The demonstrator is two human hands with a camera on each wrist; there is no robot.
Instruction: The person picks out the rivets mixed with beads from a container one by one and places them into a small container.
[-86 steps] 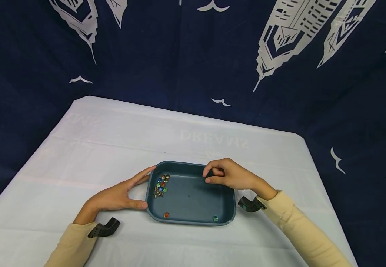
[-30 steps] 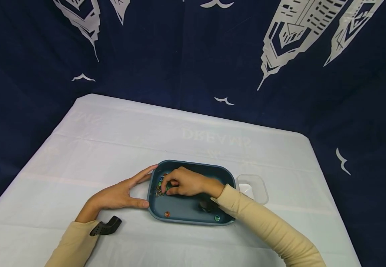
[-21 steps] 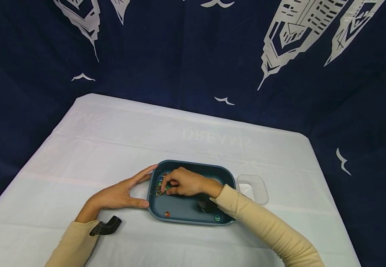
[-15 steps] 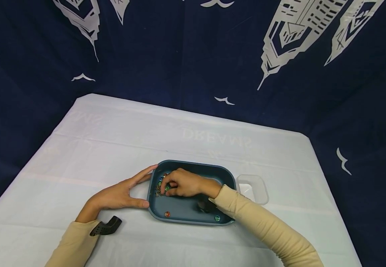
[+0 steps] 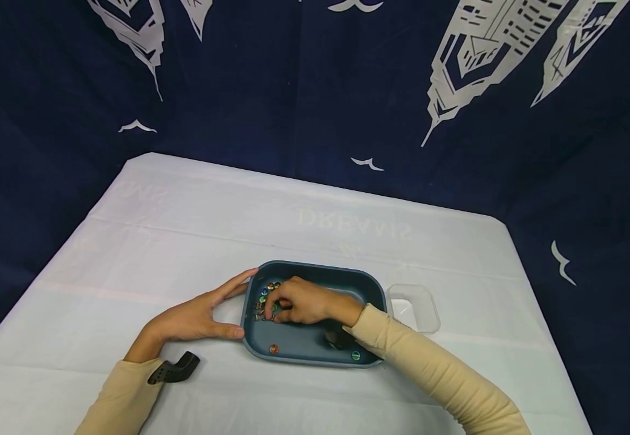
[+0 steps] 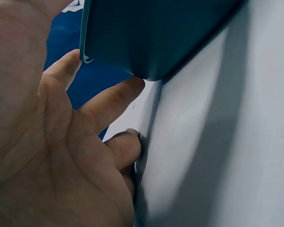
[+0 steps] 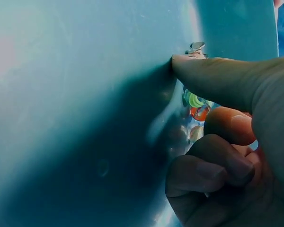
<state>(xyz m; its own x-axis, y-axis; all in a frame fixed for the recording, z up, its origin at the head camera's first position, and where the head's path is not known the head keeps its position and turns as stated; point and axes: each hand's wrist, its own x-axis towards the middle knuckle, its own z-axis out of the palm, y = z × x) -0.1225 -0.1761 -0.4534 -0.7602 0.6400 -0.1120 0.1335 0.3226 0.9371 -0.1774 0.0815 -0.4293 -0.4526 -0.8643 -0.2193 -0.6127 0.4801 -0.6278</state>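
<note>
A blue-grey tray (image 5: 315, 347) lies on the white-covered table. Along its left end sit several glass marbles (image 5: 263, 292) beside small brass-coloured metal pieces (image 5: 257, 316). My left hand (image 5: 190, 317) steadies that end, thumb at the front and straight fingers at the back; the left wrist view shows fingertips against the tray wall (image 6: 156, 38). Inside the tray, my right hand (image 5: 305, 302) reaches into the pile with bent fingers. In the right wrist view its thumb (image 7: 213, 78) is beside a metal piece (image 7: 197, 46); the index tip is hidden, so a pinch cannot be made out.
An orange marble (image 5: 274, 349) and a green marble (image 5: 355, 356) lie apart near the tray's front wall. A clear plastic container (image 5: 428, 308) stands against the tray's right side. Behind the table hangs a dark blue printed cloth (image 5: 293, 90).
My right hand has gone from above the tray's right part to the pile at the left, then shifted slightly toward the front. The clear container has come into view. My left hand stays put.
</note>
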